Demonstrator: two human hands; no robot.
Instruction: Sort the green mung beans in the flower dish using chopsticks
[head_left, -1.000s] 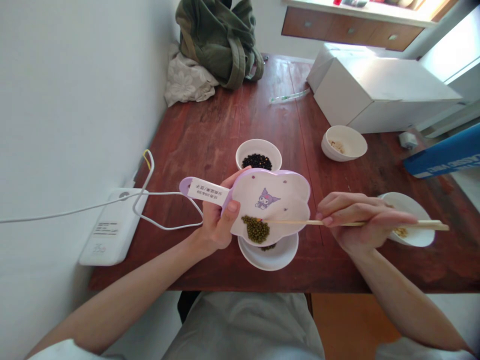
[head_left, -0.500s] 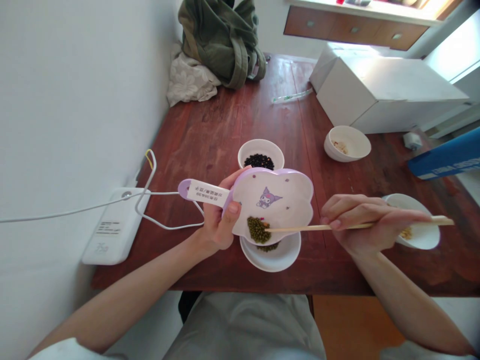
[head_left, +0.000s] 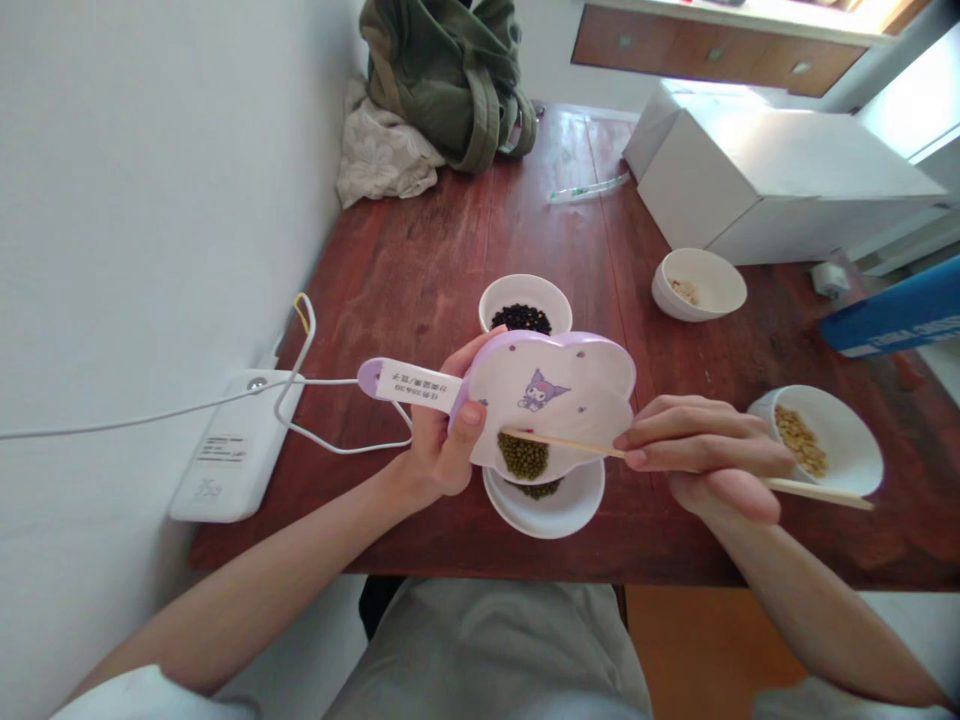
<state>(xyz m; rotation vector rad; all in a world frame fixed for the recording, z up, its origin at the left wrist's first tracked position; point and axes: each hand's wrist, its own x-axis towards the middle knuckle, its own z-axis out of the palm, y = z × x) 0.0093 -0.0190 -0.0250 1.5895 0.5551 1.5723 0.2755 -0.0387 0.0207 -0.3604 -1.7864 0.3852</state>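
My left hand [head_left: 442, 435] grips a purple-rimmed flower-shaped plate [head_left: 570, 385] by its handle and tilts it toward me. A heap of green beans [head_left: 523, 455] lies at the plate's low edge, over a white bowl [head_left: 547, 505] that holds a few green beans. My right hand [head_left: 705, 455] is closed on wooden chopsticks [head_left: 570, 442], whose tips rest at the green beans on the plate.
On the red-brown wooden table [head_left: 420, 270] stand a bowl of black beans [head_left: 525, 303], a bowl of yellow beans [head_left: 821, 440] and a nearly bare bowl [head_left: 699, 283]. A white box [head_left: 780, 185], a green bag [head_left: 450, 75] and a white power strip [head_left: 232, 445] with cable lie around.
The plate has tipped further and the green beans have slid to its lower edge. My right hand has moved left with the chopsticks, uncovering the bowl of yellow beans.
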